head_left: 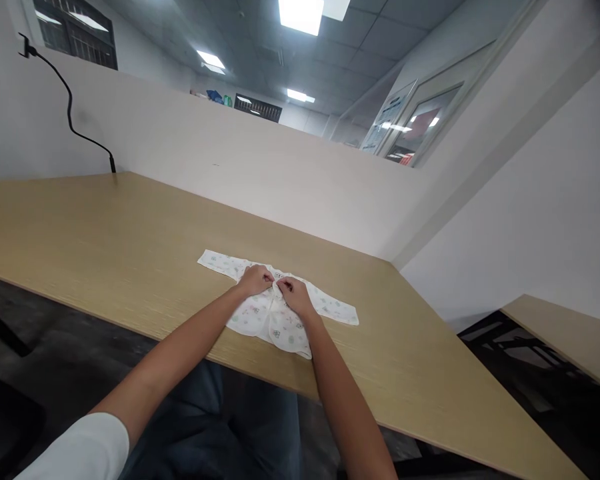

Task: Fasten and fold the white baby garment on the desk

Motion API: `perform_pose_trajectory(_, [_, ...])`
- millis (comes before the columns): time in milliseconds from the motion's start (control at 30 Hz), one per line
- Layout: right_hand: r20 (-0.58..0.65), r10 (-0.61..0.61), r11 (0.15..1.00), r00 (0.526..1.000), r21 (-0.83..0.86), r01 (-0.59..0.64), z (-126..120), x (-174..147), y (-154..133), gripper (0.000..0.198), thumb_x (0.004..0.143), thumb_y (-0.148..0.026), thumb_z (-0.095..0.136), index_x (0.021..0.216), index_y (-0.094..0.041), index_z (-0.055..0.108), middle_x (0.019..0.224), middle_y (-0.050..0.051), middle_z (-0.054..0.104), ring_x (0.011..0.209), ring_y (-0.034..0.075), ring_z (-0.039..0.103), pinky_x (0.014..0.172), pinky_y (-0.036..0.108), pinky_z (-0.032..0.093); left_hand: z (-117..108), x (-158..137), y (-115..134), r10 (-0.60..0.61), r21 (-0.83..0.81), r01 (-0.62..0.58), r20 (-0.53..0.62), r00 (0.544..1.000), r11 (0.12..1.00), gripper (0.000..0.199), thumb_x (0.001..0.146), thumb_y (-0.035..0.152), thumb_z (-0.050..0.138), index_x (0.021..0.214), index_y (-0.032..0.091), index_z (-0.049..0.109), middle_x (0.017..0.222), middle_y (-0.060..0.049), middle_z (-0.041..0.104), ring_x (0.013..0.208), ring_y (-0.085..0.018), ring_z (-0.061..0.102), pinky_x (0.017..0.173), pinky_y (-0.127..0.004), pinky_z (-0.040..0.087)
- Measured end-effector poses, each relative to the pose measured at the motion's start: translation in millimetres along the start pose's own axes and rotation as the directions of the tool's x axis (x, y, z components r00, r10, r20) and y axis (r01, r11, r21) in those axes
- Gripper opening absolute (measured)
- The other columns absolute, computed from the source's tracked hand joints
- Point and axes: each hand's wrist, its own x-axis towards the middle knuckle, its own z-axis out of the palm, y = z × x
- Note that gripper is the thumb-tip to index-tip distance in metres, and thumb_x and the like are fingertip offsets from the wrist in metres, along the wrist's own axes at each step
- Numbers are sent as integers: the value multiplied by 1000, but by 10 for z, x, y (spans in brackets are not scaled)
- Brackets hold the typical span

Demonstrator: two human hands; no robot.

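A small white long-sleeved baby shirt with a scattered print lies spread on the wooden table, its sleeves stretched out to both sides. At the neckline, my left hand pinches the left front edge of the cloth. Close beside it, my right hand has its fingers closed on the opposite front edge. Between the hands the two edges meet, and a seam runs down from there to the hem. My fingers partly cover the collar, so any fastener there cannot be made out.
A white partition rises behind the table. On the left, a black flexible stand bends up from the back edge. Another wooden tabletop is at the right. My legs are under the front edge.
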Motion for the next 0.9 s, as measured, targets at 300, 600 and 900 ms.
perform_pose_trajectory(300, [-61, 71, 997, 996, 38, -69, 12, -11, 19, 16, 73, -28, 63, 79, -18, 74, 81, 4, 72, 72, 17, 63, 73, 30, 50, -17, -4, 39, -12, -55, 13, 11, 1000, 998, 13, 76, 22, 71, 81, 23, 82, 84, 0, 78, 81, -17, 69, 80, -27, 47])
perform_pose_trajectory(600, [-74, 138, 988, 988, 84, -131, 64, 28, 69, 13, 73, -25, 67, 81, -19, 75, 82, 4, 72, 75, 18, 64, 74, 30, 51, 37, 34, -45, 56, -116, -54, 15, 998, 992, 17, 73, 20, 68, 81, 20, 82, 84, -3, 78, 80, -18, 68, 74, -26, 48])
perform_pose_trajectory(900, [-81, 122, 992, 989, 54, -118, 95, 62, 56, 4, 79, -22, 73, 76, -19, 73, 79, 2, 72, 73, 14, 64, 71, 25, 49, -96, 3, 22, -7, -151, 17, 68, 998, 988, 27, 78, 43, 66, 79, 21, 81, 83, -4, 79, 77, -22, 69, 66, -28, 44])
